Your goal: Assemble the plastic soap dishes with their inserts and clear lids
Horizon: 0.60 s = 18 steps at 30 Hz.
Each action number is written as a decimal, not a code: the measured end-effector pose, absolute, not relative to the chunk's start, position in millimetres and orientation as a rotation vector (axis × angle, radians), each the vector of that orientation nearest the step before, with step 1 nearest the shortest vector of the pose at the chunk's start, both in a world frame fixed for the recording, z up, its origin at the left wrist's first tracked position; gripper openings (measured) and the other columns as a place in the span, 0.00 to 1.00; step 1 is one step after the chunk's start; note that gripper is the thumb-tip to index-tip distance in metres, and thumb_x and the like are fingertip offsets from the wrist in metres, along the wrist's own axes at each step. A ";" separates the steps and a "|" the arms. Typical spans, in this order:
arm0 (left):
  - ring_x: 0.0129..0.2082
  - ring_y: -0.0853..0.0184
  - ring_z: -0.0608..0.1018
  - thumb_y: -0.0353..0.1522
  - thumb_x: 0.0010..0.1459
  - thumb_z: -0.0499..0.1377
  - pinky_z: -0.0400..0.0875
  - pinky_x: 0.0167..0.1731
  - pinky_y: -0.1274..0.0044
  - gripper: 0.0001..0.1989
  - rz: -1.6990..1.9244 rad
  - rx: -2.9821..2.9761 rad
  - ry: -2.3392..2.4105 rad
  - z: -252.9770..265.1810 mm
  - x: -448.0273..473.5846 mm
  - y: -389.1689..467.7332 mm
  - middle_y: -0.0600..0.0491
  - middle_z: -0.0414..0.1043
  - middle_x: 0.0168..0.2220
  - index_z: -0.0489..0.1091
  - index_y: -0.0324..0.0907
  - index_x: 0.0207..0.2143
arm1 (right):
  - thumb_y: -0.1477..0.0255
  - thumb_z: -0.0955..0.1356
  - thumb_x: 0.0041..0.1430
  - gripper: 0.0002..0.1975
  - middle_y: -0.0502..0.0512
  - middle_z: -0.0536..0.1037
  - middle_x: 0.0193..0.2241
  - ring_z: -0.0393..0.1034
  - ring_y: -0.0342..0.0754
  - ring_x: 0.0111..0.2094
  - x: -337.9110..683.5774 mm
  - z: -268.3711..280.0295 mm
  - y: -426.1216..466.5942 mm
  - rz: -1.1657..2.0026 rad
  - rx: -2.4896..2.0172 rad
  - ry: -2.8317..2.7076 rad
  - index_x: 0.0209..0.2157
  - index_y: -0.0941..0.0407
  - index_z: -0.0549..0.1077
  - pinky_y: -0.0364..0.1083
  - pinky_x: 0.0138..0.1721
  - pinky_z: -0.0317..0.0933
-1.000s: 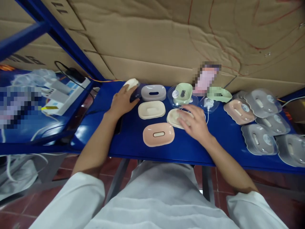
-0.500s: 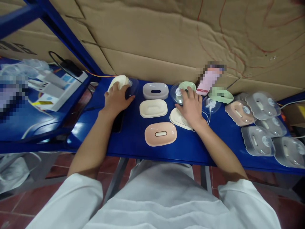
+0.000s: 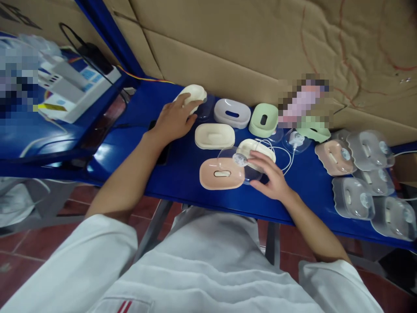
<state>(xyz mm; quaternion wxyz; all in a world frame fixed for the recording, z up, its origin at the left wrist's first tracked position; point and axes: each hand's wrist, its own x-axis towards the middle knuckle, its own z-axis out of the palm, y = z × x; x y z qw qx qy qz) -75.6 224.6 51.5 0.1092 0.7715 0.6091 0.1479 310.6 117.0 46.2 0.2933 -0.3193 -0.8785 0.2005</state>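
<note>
My left hand (image 3: 177,116) lies over a cream oval soap dish (image 3: 196,92) at the back left, fingers bent across it and thumb on the near side. A clear cover (image 3: 206,108) sits right beside that dish. In my right hand (image 3: 269,174) is a clear cover with a round label (image 3: 240,160), tilted over the right end of a peach soap dish (image 3: 208,178). Behind the fingers is a cream dish (image 3: 249,145), partly hidden. Between my hands are a flat cream piece (image 3: 215,136) and a lavender soap dish (image 3: 232,113). A green soap dish (image 3: 264,121) stands to its right.
Several clear-covered dishes (image 3: 353,198) are grouped at the right. A white cable (image 3: 288,163) loops near a clear cover (image 3: 295,141) and a second green piece (image 3: 316,130). At the left are a power strip (image 3: 94,89) and wires. Cardboard (image 3: 228,48) closes off the back.
My right hand has drawn the clear cover off the green dish toward the front, over the peach dish. The left hand stays at its cream dish. The head view has turned.
</note>
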 end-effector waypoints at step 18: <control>0.80 0.46 0.57 0.65 0.64 0.46 0.51 0.76 0.46 0.51 0.589 2.183 1.907 36.3 -96.0 239.6 0.52 0.53 0.79 0.59 0.41 0.77 | 0.65 0.59 0.80 0.27 0.60 0.56 0.79 0.48 0.61 0.81 281.5 35.8 105.2 0.613 -0.734 -2.549 0.76 0.47 0.61 0.71 0.77 0.54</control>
